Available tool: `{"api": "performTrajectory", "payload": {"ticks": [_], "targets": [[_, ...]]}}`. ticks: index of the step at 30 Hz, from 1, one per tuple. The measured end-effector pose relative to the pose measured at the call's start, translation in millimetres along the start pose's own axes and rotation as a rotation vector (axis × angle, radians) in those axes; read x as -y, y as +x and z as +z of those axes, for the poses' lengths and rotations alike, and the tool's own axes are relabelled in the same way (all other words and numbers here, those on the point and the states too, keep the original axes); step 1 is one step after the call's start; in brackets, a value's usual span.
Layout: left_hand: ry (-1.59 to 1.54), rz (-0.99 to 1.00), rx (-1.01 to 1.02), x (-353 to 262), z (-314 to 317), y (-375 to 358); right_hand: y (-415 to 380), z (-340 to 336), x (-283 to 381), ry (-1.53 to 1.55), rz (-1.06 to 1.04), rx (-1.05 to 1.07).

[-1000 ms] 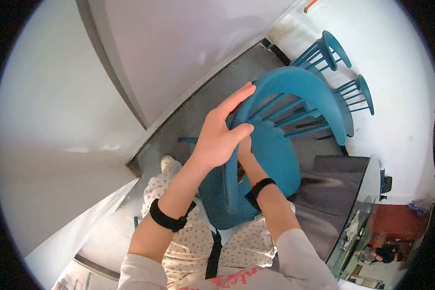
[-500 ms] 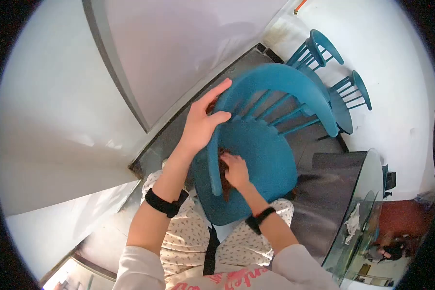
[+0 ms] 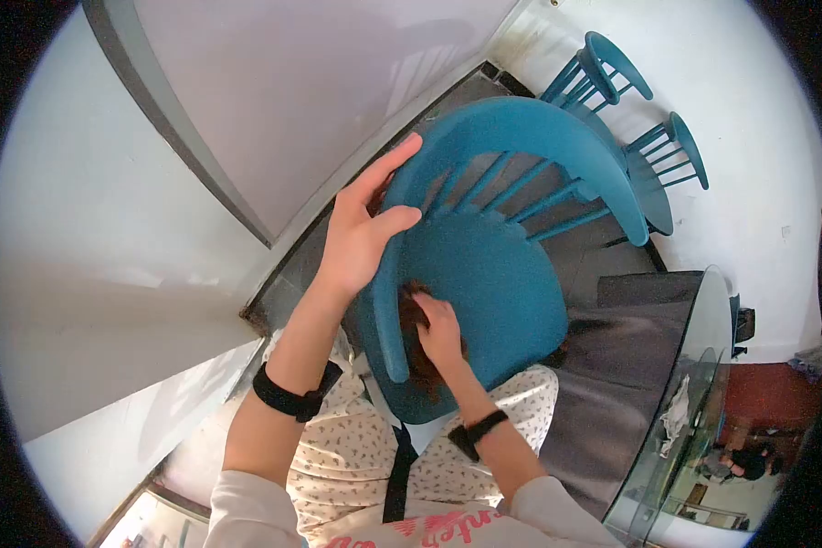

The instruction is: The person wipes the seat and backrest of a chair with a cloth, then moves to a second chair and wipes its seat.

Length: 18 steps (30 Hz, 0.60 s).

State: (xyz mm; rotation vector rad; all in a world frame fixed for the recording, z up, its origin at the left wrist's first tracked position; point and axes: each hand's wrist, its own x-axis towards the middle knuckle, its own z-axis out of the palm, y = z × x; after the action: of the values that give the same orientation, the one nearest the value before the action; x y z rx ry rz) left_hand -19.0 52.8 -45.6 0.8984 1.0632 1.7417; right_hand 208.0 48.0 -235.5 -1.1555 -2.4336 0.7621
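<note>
A blue wooden chair [image 3: 484, 265] with a curved, spindled backrest stands close against my legs. My left hand [image 3: 361, 224] grips the left side of the backrest rail, thumb on the inner face and fingers over the outside. A little dark brown shows between that thumb and the fingers; what it is I cannot make out. On the left part of the seat, a crumpled brown cloth [image 3: 416, 320] lies under my right hand [image 3: 438, 329], whose bent fingers press and hold it. The backrest's near arm partly hides this cloth.
More blue chairs [image 3: 644, 173] stand by the white wall at the far right. Right of me is a table with a dark brown cover [image 3: 612, 365] and a glass top [image 3: 703, 320]. A pale panel wall [image 3: 310, 100] rises at the left. A person [image 3: 744, 463] is far off, lower right.
My right hand has slid slightly left and up over the seat with the brown cloth. My left hand keeps its grip on the backrest as the view shifts a little.
</note>
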Motion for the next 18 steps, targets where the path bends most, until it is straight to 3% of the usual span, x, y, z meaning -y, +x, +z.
{"api": "performTrajectory", "payload": {"ticks": [5,7,11,13,16,18], "targets": [[0.066,0.043,0.02,-1,-1,2,104,17,7,-0.129,-0.149,0.007],[0.072,0.04,0.025,0,-1,3,122,10,19,-0.451,-0.146,0.149],[0.061,0.036,-0.005,-1,2,1,127,6,18,-0.463,-0.157,0.227],[0.051,0.04,-0.013,0,2,0,125,3,30,-0.475,-0.015,0.299],[0.058,0.037,0.004,2,1,0,95,2,26,-0.404,-0.005,0.156],[0.033,0.05,0.006,4,2,0,66,1,12,-0.353,-0.016,0.175]]}}
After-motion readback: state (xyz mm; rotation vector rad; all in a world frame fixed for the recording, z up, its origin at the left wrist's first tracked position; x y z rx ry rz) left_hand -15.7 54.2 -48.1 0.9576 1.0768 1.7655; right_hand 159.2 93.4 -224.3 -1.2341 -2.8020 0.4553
